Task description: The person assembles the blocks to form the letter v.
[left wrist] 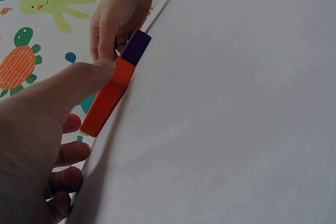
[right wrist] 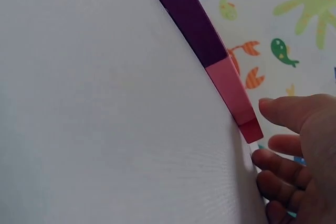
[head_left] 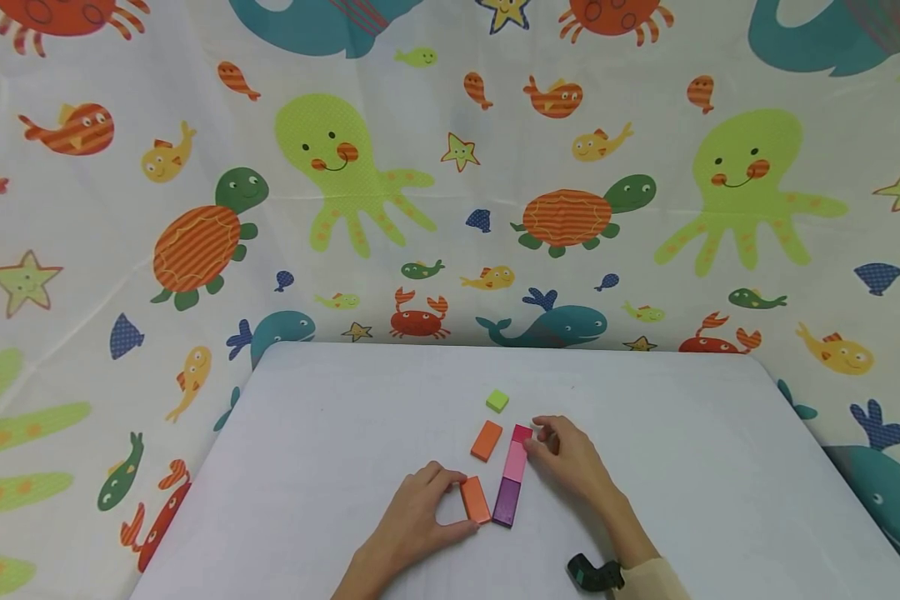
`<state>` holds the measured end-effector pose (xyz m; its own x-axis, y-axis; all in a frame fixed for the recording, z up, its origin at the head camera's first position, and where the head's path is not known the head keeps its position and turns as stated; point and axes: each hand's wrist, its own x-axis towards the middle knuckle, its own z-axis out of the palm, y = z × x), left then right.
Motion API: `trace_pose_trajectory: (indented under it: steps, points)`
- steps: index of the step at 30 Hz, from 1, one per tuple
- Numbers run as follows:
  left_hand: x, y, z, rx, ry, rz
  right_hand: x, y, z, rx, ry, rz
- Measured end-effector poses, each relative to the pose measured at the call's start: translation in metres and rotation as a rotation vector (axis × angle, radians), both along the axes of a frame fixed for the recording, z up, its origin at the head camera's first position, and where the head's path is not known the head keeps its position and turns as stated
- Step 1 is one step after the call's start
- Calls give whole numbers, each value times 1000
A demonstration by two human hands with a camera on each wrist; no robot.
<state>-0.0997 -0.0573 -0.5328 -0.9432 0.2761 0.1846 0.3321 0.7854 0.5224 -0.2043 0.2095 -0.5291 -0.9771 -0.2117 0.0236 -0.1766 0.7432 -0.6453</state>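
Observation:
My left hand [head_left: 418, 510] spans an orange block [head_left: 476, 501] lengthwise, index fingertip at its far end and thumb at its near end. In the left wrist view the thumb [left wrist: 79, 80] presses close on the orange. To the right runs a row of a purple block [head_left: 506, 502], a pink block [head_left: 515, 462] and a small magenta block [head_left: 522, 433], end to end. My right hand [head_left: 573, 462] is beside the row's far end, fingers loosely bent. Its thumb [right wrist: 286, 111] stands apart from the magenta block in the right wrist view.
Another orange block [head_left: 487, 442] lies beyond the held one, and a small green block [head_left: 497, 401] farther back. The white table [head_left: 330, 417] ends at a cloth backdrop [head_left: 390, 275] with printed sea animals. A black strap device [head_left: 595, 573] sits by the right sleeve.

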Motion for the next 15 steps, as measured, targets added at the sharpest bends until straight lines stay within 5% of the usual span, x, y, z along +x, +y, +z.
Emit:
trace_pose_trajectory:
  steps: [9, 15]
  points:
    - [-1, 1, -1, 18, 12, -1, 12, 1, 1, 36, 22, 10]
    - [-7, -2, 1, 69, -100, 49, 17, 0, 1, 28, 34, 20]
